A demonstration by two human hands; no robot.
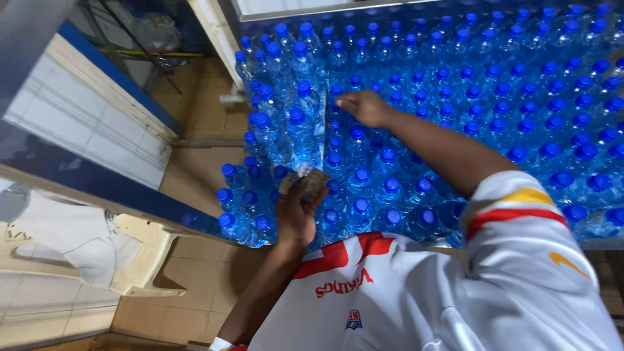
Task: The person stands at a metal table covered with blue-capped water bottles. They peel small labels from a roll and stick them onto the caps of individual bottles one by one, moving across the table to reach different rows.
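Many clear plastic water bottles with blue caps (455, 97) stand packed together in shrink-wrapped packs and fill the upper right of the view. My right hand (364, 107) reaches out over them, its fingers resting on the caps near the left side of the stack. My left hand (298, 211) is raised at the near edge of the stack and grips a small tan patterned wad (311, 182); I cannot tell what it is. My white shirt with red bands (455, 292) covers the bottom of the view.
A brown tiled floor (195, 175) runs along the left of the stack. A white plastic chair (140, 253) with a pale cloth (78, 237) on it stands at the lower left. A white tiled wall with blue trim (84, 117) is at the left.
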